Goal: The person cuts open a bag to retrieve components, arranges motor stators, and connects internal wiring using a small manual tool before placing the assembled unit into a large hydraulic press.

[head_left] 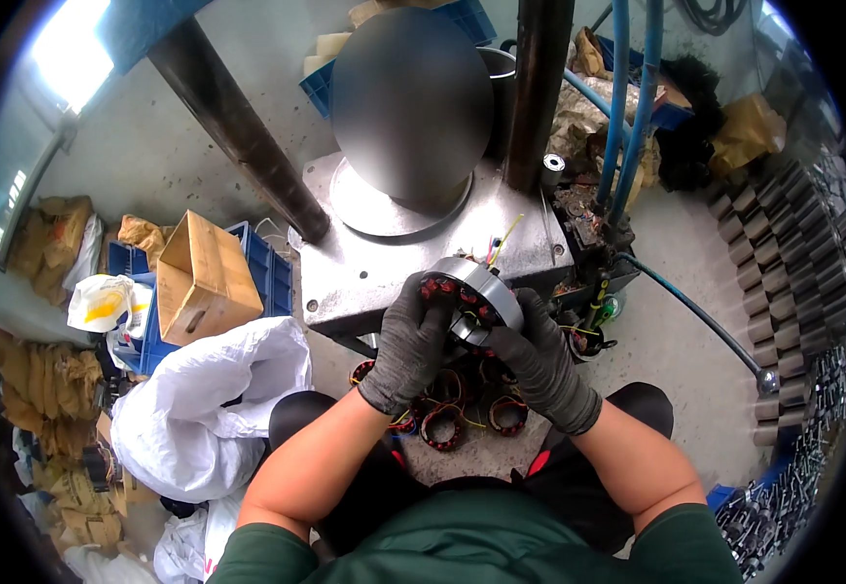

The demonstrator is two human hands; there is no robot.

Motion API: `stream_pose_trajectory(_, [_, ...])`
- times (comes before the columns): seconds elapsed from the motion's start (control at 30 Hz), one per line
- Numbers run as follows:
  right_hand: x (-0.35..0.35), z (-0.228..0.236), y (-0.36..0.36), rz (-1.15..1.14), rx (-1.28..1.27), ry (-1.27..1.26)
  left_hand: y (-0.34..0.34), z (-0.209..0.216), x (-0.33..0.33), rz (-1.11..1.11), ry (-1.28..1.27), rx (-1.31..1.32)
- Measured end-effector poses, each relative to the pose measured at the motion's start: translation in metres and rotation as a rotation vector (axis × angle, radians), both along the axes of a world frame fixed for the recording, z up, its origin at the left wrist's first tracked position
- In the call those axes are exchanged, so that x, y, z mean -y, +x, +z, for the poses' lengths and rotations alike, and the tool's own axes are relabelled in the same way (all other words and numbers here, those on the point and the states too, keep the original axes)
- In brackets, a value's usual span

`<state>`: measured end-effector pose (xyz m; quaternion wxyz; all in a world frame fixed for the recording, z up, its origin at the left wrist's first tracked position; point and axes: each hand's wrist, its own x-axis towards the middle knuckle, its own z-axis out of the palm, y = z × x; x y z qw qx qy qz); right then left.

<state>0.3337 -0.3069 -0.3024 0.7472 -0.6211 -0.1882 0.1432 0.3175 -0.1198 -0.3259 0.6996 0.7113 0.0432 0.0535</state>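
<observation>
Between my hands is a motor stator [450, 291] with red and black windings, seated in a silver metal ring housing [497, 293]. It is tilted, with its winding side toward me. My left hand [408, 346], in a dark grey glove, grips its left side. On the lower right, my right hand [547, 365], gloved alike, closes round the housing. Thin yellow and other coloured wires [503, 243] stick up behind the part. Below my hands, several wound stators [440, 445] with red and yellow leads lie on the floor between my legs.
A press with a metal bed [345, 282] and dark columns [238, 136] stands ahead; its upper middle is blurred. At left are a cardboard box [211, 282] and a white sack [189, 409]. A ball-ended lever [705, 321] reaches right, near stacked metal cylinders [783, 282].
</observation>
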Motion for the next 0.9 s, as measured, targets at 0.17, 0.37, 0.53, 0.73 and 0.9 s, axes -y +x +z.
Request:
stream_pose_trajectory(0.17, [0.003, -0.001, 0.002, -0.014, 0.021, -0.059, -0.001, 0.007, -0.003, -0.087, -0.046, -0.022])
stream_pose_trajectory(0.37, [0.004, -0.01, 0.004, -0.04, -0.017, -0.013, -0.005, 0.017, 0.001, -0.123, -0.218, -0.044])
stream_pose_trajectory(0.53, [0.002, -0.007, 0.004, -0.012, -0.048, 0.006, -0.004, 0.01, 0.003, -0.061, -0.201, -0.039])
stream_pose_trajectory(0.73, [-0.006, -0.002, -0.007, 0.012, -0.031, -0.018, 0.001, -0.009, 0.004, 0.035, -0.206, 0.031])
stream_pose_trajectory(0.9, [-0.01, -0.006, -0.011, -0.045, -0.045, -0.038, 0.007, -0.015, 0.0, 0.073, -0.035, 0.084])
